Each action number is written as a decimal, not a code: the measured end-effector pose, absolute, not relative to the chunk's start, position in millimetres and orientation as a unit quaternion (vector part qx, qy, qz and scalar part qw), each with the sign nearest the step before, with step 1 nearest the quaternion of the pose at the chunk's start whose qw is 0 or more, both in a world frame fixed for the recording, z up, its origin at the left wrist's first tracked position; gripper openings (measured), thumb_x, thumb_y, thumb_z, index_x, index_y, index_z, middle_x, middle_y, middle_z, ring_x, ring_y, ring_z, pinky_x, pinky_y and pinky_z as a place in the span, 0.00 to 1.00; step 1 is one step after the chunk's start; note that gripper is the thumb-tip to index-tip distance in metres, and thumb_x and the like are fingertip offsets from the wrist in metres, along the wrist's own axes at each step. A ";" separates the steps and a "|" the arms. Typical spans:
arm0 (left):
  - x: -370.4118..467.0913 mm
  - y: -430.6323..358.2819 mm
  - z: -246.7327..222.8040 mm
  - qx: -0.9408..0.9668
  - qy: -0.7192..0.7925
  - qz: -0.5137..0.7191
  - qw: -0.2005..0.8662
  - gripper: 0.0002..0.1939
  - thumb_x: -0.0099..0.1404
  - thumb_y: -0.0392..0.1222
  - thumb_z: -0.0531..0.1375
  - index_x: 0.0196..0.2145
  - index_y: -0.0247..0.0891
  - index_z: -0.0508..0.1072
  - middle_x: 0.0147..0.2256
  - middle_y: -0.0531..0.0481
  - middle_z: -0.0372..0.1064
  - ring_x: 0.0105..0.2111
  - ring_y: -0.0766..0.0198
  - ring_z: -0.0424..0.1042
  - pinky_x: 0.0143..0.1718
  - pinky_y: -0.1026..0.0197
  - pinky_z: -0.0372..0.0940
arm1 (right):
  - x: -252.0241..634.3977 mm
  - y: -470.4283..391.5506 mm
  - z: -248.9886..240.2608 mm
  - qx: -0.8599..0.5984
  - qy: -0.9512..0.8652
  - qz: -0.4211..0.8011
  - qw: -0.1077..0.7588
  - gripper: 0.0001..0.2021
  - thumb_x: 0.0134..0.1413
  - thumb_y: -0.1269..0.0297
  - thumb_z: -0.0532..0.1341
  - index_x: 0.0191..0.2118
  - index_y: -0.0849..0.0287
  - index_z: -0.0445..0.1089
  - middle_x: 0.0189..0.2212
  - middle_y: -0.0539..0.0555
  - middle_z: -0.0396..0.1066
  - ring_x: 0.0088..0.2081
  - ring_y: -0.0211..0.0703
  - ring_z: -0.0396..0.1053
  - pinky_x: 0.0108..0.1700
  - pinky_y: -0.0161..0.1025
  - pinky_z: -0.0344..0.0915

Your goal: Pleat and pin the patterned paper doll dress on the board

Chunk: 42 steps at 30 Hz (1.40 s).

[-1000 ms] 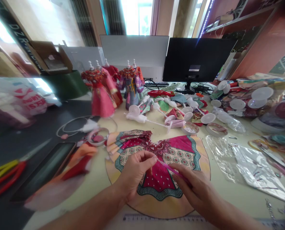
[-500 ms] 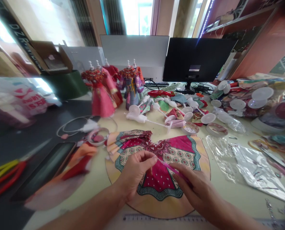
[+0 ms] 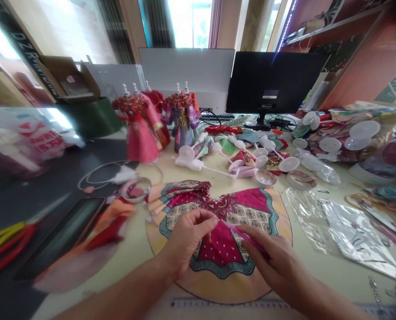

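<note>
A patterned round fabric piece (image 3: 223, 255) in magenta, cream and teal with a peach border lies spread on the table, its upper left part gathered in folds. Above its middle, my left hand (image 3: 193, 238) pinches with thumb and index finger; what sits between the fingertips is too small to make out. My right hand (image 3: 271, 253) is closed on a thin pink tool (image 3: 233, 227), whose tip points up and left toward the left fingertips. Both hands hide parts of the fabric.
Doll-sized dresses on stands (image 3: 141, 133) rise at the back left. White stands (image 3: 193, 163), tape rolls (image 3: 136, 190) and scraps surround the fabric. Scissors (image 3: 11, 240) and a phone (image 3: 61, 235) lie left, plastic bags (image 3: 354, 235) right, a ruler (image 3: 231, 304) in front. Monitors (image 3: 274, 84) stand behind.
The pink tool in my right hand has tilted slightly, and its tip sits a little nearer the left fingertips. My left hand has barely moved.
</note>
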<state>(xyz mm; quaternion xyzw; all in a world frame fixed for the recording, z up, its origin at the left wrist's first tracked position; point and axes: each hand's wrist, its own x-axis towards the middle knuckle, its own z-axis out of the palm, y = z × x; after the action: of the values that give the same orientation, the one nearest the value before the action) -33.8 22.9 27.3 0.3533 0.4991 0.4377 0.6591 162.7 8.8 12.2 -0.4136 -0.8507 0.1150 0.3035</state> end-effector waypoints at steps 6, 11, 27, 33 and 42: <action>-33.5 23.0 27.3 0.352 0.493 0.436 0.666 0.08 0.54 0.42 0.63 0.29 0.34 0.69 0.18 0.57 0.61 0.19 0.74 0.58 0.22 0.71 0.55 | 162.6 8.5 10.6 -0.415 -0.849 0.136 0.296 0.12 0.61 0.66 0.49 0.47 0.60 0.63 0.20 0.48 0.65 0.19 0.34 0.61 0.21 0.32 0.53; -33.5 22.2 27.7 0.354 0.493 0.431 0.667 0.08 0.54 0.42 0.63 0.29 0.35 0.69 0.18 0.57 0.61 0.19 0.74 0.58 0.21 0.72 0.56 | 162.9 9.0 9.4 -0.416 -0.849 0.133 0.297 0.12 0.61 0.65 0.50 0.47 0.60 0.63 0.19 0.47 0.64 0.18 0.34 0.60 0.21 0.32 0.53; -34.5 23.1 28.4 0.360 0.494 0.435 0.661 0.09 0.54 0.42 0.63 0.29 0.34 0.70 0.19 0.56 0.61 0.19 0.73 0.59 0.21 0.71 0.55 | 162.1 9.7 11.4 -0.424 -0.846 0.130 0.296 0.13 0.61 0.65 0.49 0.48 0.60 0.63 0.18 0.46 0.63 0.18 0.34 0.59 0.21 0.32 0.54; -35.9 23.4 29.2 0.398 0.505 0.429 0.634 0.08 0.55 0.43 0.62 0.30 0.34 0.71 0.20 0.55 0.61 0.20 0.72 0.58 0.21 0.71 0.55 | 166.0 11.3 12.5 -0.422 -0.844 0.127 0.305 0.12 0.61 0.66 0.50 0.48 0.58 0.63 0.22 0.49 0.66 0.22 0.35 0.63 0.24 0.33 0.58; -40.0 29.2 26.9 0.519 0.524 0.413 0.534 0.07 0.56 0.43 0.60 0.29 0.36 0.73 0.24 0.52 0.67 0.25 0.67 0.63 0.27 0.66 0.58 | 178.2 23.7 21.5 -0.427 -0.854 0.128 0.269 0.12 0.62 0.64 0.48 0.46 0.58 0.66 0.32 0.54 0.70 0.31 0.39 0.69 0.31 0.36 0.63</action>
<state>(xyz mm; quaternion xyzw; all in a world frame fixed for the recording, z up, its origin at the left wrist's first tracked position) -40.0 29.2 26.9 0.5193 0.5243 0.4133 0.5336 178.2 23.7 21.5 -0.4269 -0.8536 0.1284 0.2694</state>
